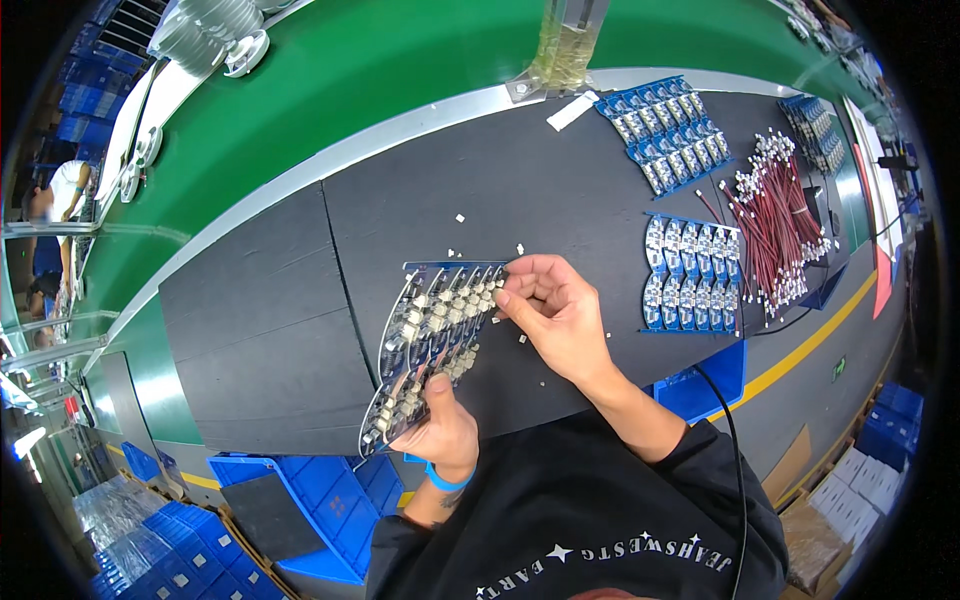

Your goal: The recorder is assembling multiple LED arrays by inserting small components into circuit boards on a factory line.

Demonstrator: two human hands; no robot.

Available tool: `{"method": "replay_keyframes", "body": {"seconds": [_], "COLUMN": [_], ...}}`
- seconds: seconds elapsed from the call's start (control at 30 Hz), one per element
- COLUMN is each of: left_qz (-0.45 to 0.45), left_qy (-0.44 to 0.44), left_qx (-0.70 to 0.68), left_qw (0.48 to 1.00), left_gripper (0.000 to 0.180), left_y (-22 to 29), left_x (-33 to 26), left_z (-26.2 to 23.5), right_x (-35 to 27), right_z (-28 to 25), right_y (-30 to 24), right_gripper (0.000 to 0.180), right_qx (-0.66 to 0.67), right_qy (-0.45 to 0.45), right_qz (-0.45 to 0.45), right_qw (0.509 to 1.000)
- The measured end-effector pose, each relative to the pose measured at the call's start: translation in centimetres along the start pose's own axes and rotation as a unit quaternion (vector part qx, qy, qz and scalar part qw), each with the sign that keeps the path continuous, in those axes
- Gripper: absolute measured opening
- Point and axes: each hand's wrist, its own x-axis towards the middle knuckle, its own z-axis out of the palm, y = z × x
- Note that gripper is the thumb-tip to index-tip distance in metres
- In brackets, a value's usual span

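Shirt (590, 480), circuit panel (427, 338), scattered white bits (460, 217)

a black short-sleeved t-shirt (590, 480) spans five o'clock, printed with white lettering (640, 547) and four-pointed stars (558, 552). near six o'clock, the bare left hand (445, 432) has a bright blue wristband (446, 480) behind it, then dark markings (451, 498) on the forearm (430, 508). a thin black cable (743, 500) crosses the right sleeve (712, 470) at four o'clock.

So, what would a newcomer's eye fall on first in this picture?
Probably the blue circuit-board panel with cream connectors, held by the left hand at its lower end, the right hand at its upper-right corner. Then the heap of dark-red wires with white plugs, toward the right end of the black work surface.
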Motion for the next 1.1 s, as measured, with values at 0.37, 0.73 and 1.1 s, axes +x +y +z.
{"method": "replay_keyframes", "body": {"seconds": [0.37, 0.73, 1.1], "left_qz": [0.042, 0.123, 0.129], "left_qy": [-0.015, -0.066, -0.139], "left_qx": [0.073, 0.087, 0.182], "left_qw": [0.996, 0.986, 0.965], "left_gripper": [0.024, 0.022, 0.018], "left_y": [0.4, -0.1, 0.5], "left_x": [-0.4, 0.1, 0.5], "left_z": [0.4, -0.1, -0.2], "right_x": [-0.5, 0.2, -0.2], "right_z": [0.8, 0.8, 1.2], "right_y": [-1.8, -1.7, -2.9], "right_gripper": [0.022, 0.025, 0.027], "right_qx": [0.010, 0.031, 0.095], "right_qy": [0.001, -0.008, -0.033], "right_qz": [0.015, 0.030, 0.045], "right_qw": [1.000, 0.999, 0.994]}}
